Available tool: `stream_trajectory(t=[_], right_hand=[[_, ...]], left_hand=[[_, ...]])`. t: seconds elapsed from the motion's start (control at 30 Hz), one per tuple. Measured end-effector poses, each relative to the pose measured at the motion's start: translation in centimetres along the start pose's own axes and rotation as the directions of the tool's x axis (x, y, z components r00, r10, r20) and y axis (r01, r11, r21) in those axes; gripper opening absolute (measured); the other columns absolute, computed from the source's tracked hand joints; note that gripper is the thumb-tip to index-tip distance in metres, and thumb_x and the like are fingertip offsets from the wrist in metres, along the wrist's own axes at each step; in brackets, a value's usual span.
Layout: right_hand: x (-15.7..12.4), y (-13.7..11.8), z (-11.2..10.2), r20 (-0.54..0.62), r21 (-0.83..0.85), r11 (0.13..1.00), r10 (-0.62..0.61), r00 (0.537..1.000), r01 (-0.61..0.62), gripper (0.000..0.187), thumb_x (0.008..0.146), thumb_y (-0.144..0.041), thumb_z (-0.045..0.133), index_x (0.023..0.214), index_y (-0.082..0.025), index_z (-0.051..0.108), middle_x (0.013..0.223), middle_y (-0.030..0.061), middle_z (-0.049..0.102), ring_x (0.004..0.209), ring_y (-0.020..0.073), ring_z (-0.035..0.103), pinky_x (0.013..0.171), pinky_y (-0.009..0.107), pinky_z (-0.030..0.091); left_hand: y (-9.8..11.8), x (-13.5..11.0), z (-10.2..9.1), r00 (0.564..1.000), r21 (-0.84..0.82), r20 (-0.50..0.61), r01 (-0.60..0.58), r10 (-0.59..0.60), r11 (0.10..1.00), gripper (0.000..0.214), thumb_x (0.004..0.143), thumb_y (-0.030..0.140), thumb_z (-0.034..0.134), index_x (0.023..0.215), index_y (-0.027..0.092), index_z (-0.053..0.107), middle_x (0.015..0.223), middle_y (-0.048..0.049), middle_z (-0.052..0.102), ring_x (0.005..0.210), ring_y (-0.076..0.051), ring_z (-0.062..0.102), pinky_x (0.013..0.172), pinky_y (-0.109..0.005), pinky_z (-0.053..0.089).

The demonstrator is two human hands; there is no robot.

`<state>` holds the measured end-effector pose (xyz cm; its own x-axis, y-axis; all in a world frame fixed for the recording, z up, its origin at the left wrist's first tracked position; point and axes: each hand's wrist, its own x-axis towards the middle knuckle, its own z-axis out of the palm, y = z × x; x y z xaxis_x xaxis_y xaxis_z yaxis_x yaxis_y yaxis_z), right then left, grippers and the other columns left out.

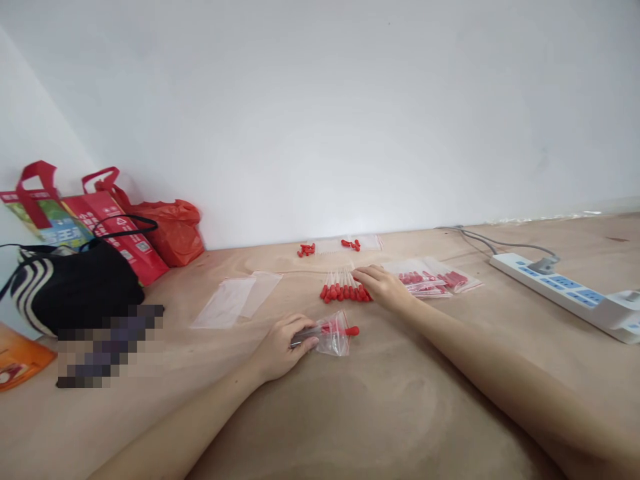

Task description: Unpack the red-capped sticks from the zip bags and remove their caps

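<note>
Near the left edge of the worktop (375,413) stands a black bag (75,290), seemingly of soft cloth, with white curved stripes. Behind it, toward the far edge, is a red bag (170,230) of thin, wrinkled plastic.

Further to the right, two flat bags (225,303) lie partly overlapped, thin and half transparent. They are probably very light and slippery, so I judge they are best lifted by a corner.

The left hand (285,343) is closed on a clear bag (334,341), in the middle of the worktop, with the thumb on the near side. This bag looks soft and crumpled, and its free end points right, where a round red tip comes out. I think it bends easily, so a pinch close to its mouth should guide it better.

At the far edge lie small red pieces (306,250). In front of them is a row of sticks (343,291), with slim pale shafts, and smooth red bulbs toward the near edge. They seem light and stiff, perhaps breakable at the thin part; the bulb gives the surer hold.

The right hand (387,290) is apart from the left, its fingers at the right end of the row; I cannot tell whether they grip a stick. Just beside it are filled bags (460,277), glossy, showing red inside. Toward the right edge lies a hard white power strip (555,287).
</note>
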<state>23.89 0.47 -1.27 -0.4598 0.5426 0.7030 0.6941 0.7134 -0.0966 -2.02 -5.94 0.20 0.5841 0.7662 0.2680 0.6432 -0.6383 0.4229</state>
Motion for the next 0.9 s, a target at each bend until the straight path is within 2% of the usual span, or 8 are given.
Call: stream_trajectory(t=[0.1,0.23,0.4,0.53,0.6,0.7,0.8,0.9], right_hand=[[0.2,0.2,0.7,0.106,-0.121,0.989,-0.070,0.992,0.083,0.030,0.087,-0.015,0.030,0.103,-0.017,0.056,0.102,0.0108,0.059,0.089,0.0188,0.053,0.080,0.035,0.043],[0.3,0.3,1.1,0.186,-0.144,0.979,-0.120,0.975,0.148,0.027,0.085,-0.013,0.037,0.104,-0.018,0.056,0.099,0.0096,0.059,0.088,0.0178,0.053,0.079,0.032,0.043],[0.1,0.1,1.4,0.237,-0.149,0.978,-0.106,0.966,0.144,0.027,0.084,-0.012,0.040,0.104,-0.019,0.057,0.098,0.0086,0.059,0.088,0.0169,0.052,0.078,0.030,0.040],[-0.1,-0.7,0.7,0.214,-0.173,0.982,-0.041,0.976,0.079,0.024,0.085,-0.022,0.042,0.101,-0.021,0.059,0.095,0.0082,0.061,0.086,0.0183,0.051,0.076,0.033,0.036],[-0.4,-1.4,0.0,0.175,-0.122,0.992,-0.003,0.985,0.025,0.023,0.085,-0.024,0.041,0.098,-0.021,0.061,0.091,0.0078,0.061,0.084,0.0181,0.051,0.075,0.033,0.035],[-1.2,-2.5,-1.0,0.156,0.092,0.994,0.045,0.987,-0.060,0.021,0.084,-0.027,0.044,0.089,-0.019,0.062,0.082,0.0066,0.061,0.077,0.0156,0.052,0.072,0.030,0.037],[-2.1,-3.7,-1.4,0.211,0.321,0.932,0.105,0.972,-0.170,0.023,0.079,-0.036,0.052,0.085,-0.016,0.061,0.079,0.0056,0.059,0.072,0.0133,0.053,0.066,0.026,0.041],[-2.7,-4.6,-1.4,0.292,0.415,0.871,0.146,0.945,-0.263,0.029,0.073,-0.040,0.058,0.088,-0.016,0.061,0.079,0.0048,0.059,0.066,0.0118,0.053,0.059,0.024,0.041]], left_hand=[[0.1,0.0,0.0,1.000,-0.003,-0.005,-0.004,0.004,1.000,0.020,0.081,0.032,0.047,0.092,0.019,0.057,0.093,-0.0038,0.061,0.085,-0.016,0.056,0.077,-0.028,0.043],[0.3,0.1,0.0,1.000,-0.012,-0.010,-0.003,0.003,1.000,0.021,0.081,0.033,0.047,0.092,0.019,0.058,0.093,-0.0043,0.061,0.085,-0.016,0.056,0.077,-0.029,0.043],[0.3,0.1,0.0,1.000,-0.011,-0.011,-0.001,0.001,1.000,0.019,0.080,0.032,0.048,0.090,0.019,0.058,0.092,-0.0041,0.062,0.084,-0.017,0.056,0.077,-0.029,0.043],[0.2,0.0,0.0,1.000,-0.007,-0.005,-0.003,0.003,1.000,0.019,0.081,0.031,0.047,0.091,0.019,0.057,0.092,-0.0041,0.061,0.084,-0.016,0.055,0.076,-0.029,0.043],[0.1,0.0,0.0,1.000,-0.007,0.004,0.002,-0.002,1.000,0.020,0.081,0.031,0.047,0.092,0.018,0.057,0.093,-0.0043,0.060,0.085,-0.016,0.055,0.076,-0.028,0.043],[0.1,0.0,0.0,1.000,-0.015,0.016,0.004,-0.004,1.000,0.020,0.082,0.031,0.046,0.094,0.019,0.056,0.093,-0.0040,0.060,0.085,-0.016,0.055,0.077,-0.028,0.043],[0.0,-0.1,0.1,1.000,-0.016,0.014,-0.004,0.004,1.000,0.020,0.082,0.032,0.046,0.094,0.019,0.056,0.094,-0.0039,0.060,0.087,-0.016,0.054,0.078,-0.028,0.042],[-0.2,-0.1,0.2,1.000,-0.012,0.003,-0.011,0.011,1.000,0.020,0.082,0.032,0.047,0.094,0.019,0.057,0.094,-0.0040,0.059,0.088,-0.016,0.054,0.079,-0.029,0.042]])
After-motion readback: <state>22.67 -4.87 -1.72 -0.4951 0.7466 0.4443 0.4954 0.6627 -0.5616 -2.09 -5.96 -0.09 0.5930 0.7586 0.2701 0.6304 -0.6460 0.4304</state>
